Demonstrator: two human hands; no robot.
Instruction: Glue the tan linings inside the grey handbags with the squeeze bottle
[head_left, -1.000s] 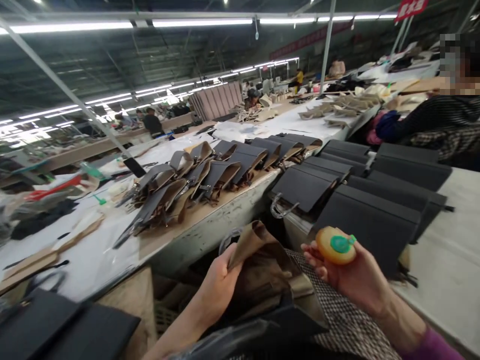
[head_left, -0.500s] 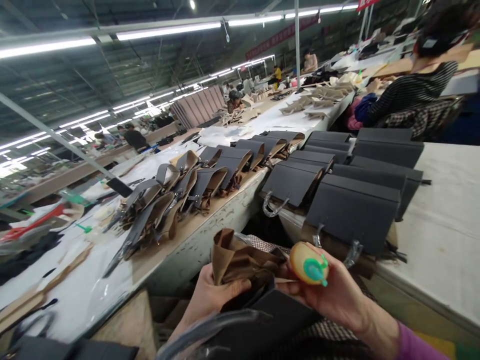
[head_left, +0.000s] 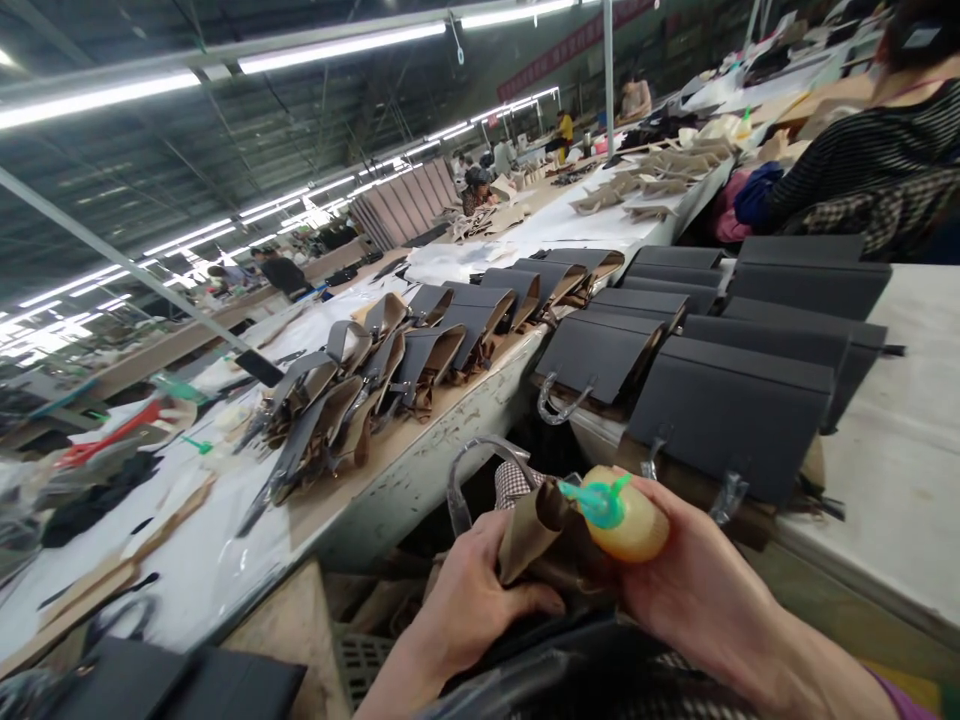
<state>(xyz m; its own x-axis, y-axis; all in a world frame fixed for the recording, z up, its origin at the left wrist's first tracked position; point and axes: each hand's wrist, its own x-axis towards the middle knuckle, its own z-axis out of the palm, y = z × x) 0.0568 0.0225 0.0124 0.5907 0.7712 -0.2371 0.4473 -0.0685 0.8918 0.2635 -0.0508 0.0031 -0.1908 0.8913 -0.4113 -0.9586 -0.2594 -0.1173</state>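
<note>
My left hand (head_left: pixel 471 585) grips the brown lining (head_left: pixel 527 537) of a dark handbag on my lap, with the thumb lying across the cloth. A clear-wrapped bag handle (head_left: pixel 459 468) arches up just beyond it. In my right hand (head_left: pixel 709 570) is a squeeze bottle (head_left: pixel 639 522) of yellowish liquid with a green nozzle. The bottle is tilted, its tip pointing left at the upper edge of the lining. Whether the tip touches the cloth I cannot tell. My right fingers are partly hidden behind the bottle.
Dark handbags (head_left: pixel 731 410) lie in rows on the right table (head_left: pixel 911 480). More part-made bags (head_left: pixel 435 360) with brown linings stand along the left table (head_left: pixel 420 505). A wooden board (head_left: pixel 289 640) is at lower left. A person in a striped top (head_left: pixel 870 150) sits at far right.
My right hand has turned the bottle, so its nozzle now points left at the lining instead of down to the right. The lining is bunched narrower in my left hand. The view has shifted slightly.
</note>
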